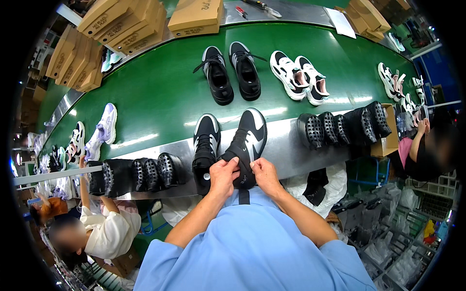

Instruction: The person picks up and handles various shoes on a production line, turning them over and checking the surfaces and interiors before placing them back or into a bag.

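Observation:
A black sneaker with white and grey panels (251,127) lies at the near edge of the workbench, toe pointing away from me. My left hand (224,176) pinches the left side of its ankle opening, and my right hand (266,175) pinches the right side, both with fingers closed. Between them the dark collar and heel are partly covered. Just left of it stands a matching laced sneaker (206,138), untouched, close to my left hand. What lies inside the held shoe cannot be seen.
Beyond, on the green belt (165,72), are a black pair (218,75) and a white-and-black pair (289,77). Black studded shoe forms (167,169) line the metal ledge on both sides. Cardboard shoeboxes (196,17) stand at the back. Co-workers sit left (114,228) and right (412,145).

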The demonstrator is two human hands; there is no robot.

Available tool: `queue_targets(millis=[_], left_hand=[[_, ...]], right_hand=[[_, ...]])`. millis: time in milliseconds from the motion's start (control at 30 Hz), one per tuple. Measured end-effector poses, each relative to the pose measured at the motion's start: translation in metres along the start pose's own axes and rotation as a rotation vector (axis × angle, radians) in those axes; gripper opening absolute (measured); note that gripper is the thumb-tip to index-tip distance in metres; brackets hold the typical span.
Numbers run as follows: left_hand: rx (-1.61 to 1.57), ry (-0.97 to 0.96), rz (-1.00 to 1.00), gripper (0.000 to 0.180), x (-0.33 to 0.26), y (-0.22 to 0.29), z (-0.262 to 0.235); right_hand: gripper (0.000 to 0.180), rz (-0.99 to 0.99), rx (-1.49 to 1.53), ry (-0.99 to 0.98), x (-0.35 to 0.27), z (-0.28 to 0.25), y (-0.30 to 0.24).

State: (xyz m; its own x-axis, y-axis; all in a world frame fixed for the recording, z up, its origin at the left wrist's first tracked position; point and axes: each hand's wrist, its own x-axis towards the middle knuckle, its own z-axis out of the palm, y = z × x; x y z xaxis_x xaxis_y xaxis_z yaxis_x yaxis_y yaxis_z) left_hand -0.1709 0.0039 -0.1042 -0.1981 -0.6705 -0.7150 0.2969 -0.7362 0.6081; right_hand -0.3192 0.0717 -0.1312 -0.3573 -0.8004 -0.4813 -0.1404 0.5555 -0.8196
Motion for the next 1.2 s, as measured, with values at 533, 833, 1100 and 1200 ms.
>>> queue_targets(millis=[533, 833, 1100, 1200], left_hand=[[1.446, -0.159, 1.196, 0.02, -0.005, 0.027, 0.001], [1.631, -0.132, 0.888, 0.035, -0.092, 0.066, -0.074], [1.478, -0.278, 0.73, 0.057, -0.062, 0.034, -0.071], [1.627, -0.274, 0.556, 0.055, -0.061, 0.038, -0.044]], right_hand=[[0.04, -0.123, -0.307, 0.005, -0.014, -0.005, -0.03], [0.024, -0.329, -0.546, 0.012, -0.017, -0.009, -0.029], [0.022, -0.428, -0.5, -0.056, -0.003, 0.022, -0.039], [0.031, -0.348, -0.428, -0.093, 0.009, 0.011, -0.039]])
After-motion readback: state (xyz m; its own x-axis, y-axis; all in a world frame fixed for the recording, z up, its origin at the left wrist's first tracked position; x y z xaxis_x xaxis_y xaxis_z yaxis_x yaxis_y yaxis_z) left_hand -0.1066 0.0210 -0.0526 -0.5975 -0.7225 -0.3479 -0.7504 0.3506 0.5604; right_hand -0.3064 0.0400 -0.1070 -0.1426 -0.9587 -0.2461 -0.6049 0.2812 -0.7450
